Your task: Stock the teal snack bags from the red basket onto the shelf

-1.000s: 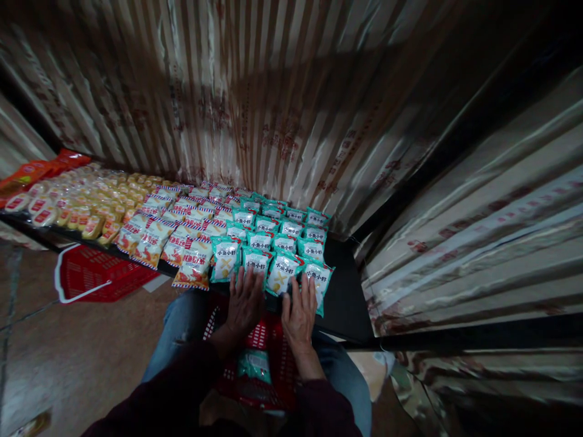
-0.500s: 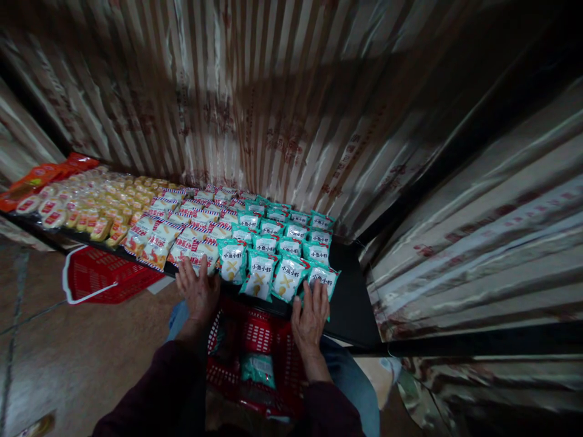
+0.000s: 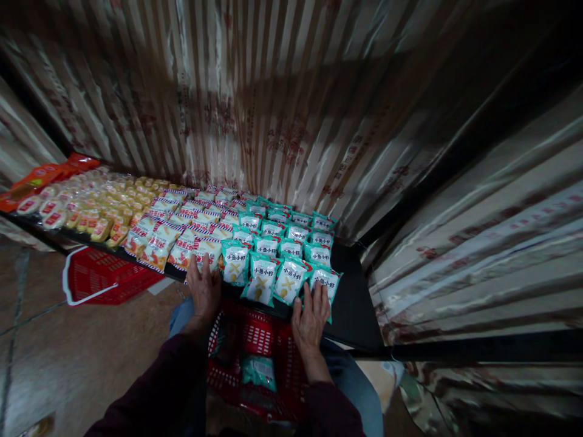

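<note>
Rows of teal-and-white snack bags (image 3: 262, 276) lie on the right part of a black shelf (image 3: 348, 303). My right hand (image 3: 311, 318) rests with fingers stretched on the front right teal bag (image 3: 324, 280). To its left, my left hand (image 3: 203, 291) has its fingers spread against the lower edge of a red-and-white snack bag (image 3: 208, 250) in the front row. Neither hand is wrapped round a bag. Below, between my forearms, a red basket (image 3: 259, 332) holds a teal bag (image 3: 259, 371); its deeper contents are too dark to tell.
Further left on the shelf are several small yellow wrapped cakes (image 3: 101, 227), white wrapped pieces (image 3: 54, 213) and orange packets (image 3: 40, 179). Another red basket (image 3: 98, 273) with a white handle stands on the floor. A pleated curtain (image 3: 273, 91) hangs behind the shelf.
My left hand has shifted slightly right, against the red-and-white bag. That front bag sits a little further right, and the front left teal bag has moved slightly right too. My right hand stays put.
</note>
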### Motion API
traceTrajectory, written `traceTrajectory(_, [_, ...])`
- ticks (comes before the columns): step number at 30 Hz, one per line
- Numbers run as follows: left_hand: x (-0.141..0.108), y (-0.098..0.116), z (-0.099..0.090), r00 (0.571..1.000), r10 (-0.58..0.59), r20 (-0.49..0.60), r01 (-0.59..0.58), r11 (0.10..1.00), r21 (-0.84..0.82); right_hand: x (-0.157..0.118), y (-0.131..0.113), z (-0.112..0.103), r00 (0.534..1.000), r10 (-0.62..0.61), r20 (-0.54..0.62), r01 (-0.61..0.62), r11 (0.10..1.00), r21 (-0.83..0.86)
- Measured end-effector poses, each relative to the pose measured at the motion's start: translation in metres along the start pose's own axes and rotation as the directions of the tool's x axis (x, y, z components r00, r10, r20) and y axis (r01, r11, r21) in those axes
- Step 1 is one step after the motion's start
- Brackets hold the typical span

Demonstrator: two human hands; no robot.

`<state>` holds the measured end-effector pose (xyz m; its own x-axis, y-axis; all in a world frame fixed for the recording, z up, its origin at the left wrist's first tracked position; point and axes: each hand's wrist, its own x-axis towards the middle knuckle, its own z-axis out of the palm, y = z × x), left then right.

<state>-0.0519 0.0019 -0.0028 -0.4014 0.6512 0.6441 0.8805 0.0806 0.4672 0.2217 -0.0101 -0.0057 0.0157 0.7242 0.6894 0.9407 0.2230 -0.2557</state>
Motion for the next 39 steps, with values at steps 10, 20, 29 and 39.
traceTrajectory(10, [-0.002, 0.010, 0.010, 0.999, 0.021, 0.049, -0.020, 1.000, -0.019, 0.002, -0.006, 0.000, 1.000, -0.020, 0.017, 0.020, 0.999, -0.042])
traceTrajectory(20, [-0.004, 0.012, 0.006, 0.997, -0.006, 0.077, 0.006, 1.000, -0.002, -0.001, -0.027, -0.014, 0.989, -0.131, 0.066, 0.128, 0.991, 0.042])
traceTrajectory(29, [-0.004, 0.012, 0.008, 0.995, -0.001, 0.095, 0.008, 0.998, -0.065, -0.002, -0.080, 0.002, 0.953, -0.260, 0.157, 0.232, 0.956, 0.178])
traceTrajectory(39, [-0.003, 0.015, 0.005, 0.995, -0.026, 0.093, 0.030, 0.998, -0.048, 0.006, -0.081, 0.020, 0.946, -0.262, 0.192, 0.215, 0.948, 0.236])
